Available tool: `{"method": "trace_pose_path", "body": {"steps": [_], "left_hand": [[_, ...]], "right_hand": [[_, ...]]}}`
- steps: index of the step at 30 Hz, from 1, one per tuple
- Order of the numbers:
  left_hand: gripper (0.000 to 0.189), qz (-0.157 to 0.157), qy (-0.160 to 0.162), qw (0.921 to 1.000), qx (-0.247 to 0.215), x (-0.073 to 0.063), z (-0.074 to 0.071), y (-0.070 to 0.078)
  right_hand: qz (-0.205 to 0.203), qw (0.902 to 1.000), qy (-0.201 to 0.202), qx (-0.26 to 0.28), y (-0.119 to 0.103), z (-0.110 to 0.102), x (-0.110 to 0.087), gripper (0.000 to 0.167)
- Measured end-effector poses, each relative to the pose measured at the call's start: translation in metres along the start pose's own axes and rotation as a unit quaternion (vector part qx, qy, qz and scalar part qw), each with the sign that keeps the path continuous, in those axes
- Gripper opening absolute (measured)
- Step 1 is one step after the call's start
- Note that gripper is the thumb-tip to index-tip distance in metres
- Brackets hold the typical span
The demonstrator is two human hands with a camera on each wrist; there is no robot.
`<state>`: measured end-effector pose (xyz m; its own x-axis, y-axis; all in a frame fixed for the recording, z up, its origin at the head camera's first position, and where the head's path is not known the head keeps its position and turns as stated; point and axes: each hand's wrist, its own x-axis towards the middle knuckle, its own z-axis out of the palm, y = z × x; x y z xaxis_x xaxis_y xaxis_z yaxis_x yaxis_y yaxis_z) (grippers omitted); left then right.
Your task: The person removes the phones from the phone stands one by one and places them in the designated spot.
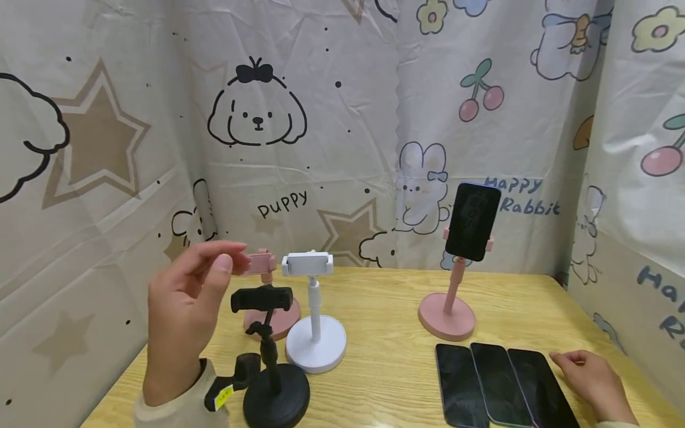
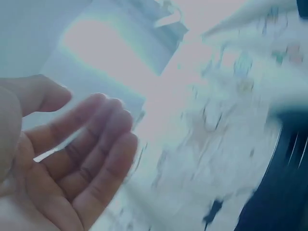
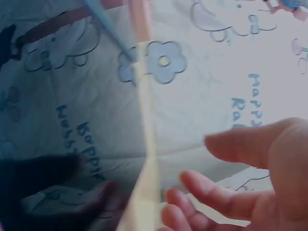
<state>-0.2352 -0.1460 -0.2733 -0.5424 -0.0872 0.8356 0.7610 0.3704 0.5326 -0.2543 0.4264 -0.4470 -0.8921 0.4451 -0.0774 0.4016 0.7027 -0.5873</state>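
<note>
My left hand (image 1: 184,303) is raised at the left with its fingers loosely bent and nothing in them. Just right of it is a black phone stand (image 1: 262,299), backed by a pink stand (image 1: 261,264) and a white stand (image 1: 316,343). The left wrist view shows the palm of the left hand (image 2: 72,163) bare. Low on the right, my right hand (image 1: 591,380) hovers beside the rightmost of three dark phones (image 1: 540,380), thumb and fingers apart in the right wrist view. Another phone (image 1: 473,221) is upright in a pink stand (image 1: 446,315) behind them.
The wooden table (image 1: 385,333) ends at fabric walls (image 1: 342,148) with cartoon prints at the back and both sides. In the right wrist view, a glossy dark surface (image 3: 57,125) mirrors the wall and the hand.
</note>
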Motion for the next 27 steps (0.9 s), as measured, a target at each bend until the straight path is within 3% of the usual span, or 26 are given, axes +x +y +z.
{"method": "trace_pose_path", "body": {"steps": [2,4,6,9,14,18,23,27], "left_hand": [[0.021,0.057,-0.014,0.9969,-0.052,0.0,0.011,0.006],[0.023,0.099,-0.042,0.9888,-0.103,0.0,0.025,0.011],[0.024,0.117,-0.076,0.98,-0.141,-0.001,0.041,0.013],[0.025,0.118,-0.125,0.9703,-0.17,-0.002,0.065,0.014],[0.02,0.09,-0.202,0.9528,-0.208,-0.001,0.109,0.015],[0.019,0.039,-0.252,0.9383,-0.234,0.004,0.153,0.006],[0.024,-0.02,-0.278,0.9306,-0.237,0.007,0.205,-0.016],[0.033,-0.071,-0.286,0.9266,-0.234,0.008,0.237,-0.032]], "right_hand": [[0.001,0.9991,0.039,0.018,-0.009,-0.004,-0.003,0.068],[0.004,0.997,0.069,0.034,-0.018,-0.007,-0.006,0.066],[0.005,0.995,0.089,0.044,-0.027,-0.011,-0.01,0.064],[-0.001,0.9917,0.113,0.062,-0.044,-0.018,-0.014,0.062],[-0.034,0.9826,0.149,0.106,-0.077,-0.029,-0.02,0.055],[-0.066,0.9717,0.16,0.161,-0.103,-0.033,-0.027,0.05],[-0.124,0.9498,0.169,0.232,-0.133,-0.032,-0.037,0.043],[-0.141,0.9356,0.176,0.272,-0.153,-0.026,-0.04,0.041]]}}
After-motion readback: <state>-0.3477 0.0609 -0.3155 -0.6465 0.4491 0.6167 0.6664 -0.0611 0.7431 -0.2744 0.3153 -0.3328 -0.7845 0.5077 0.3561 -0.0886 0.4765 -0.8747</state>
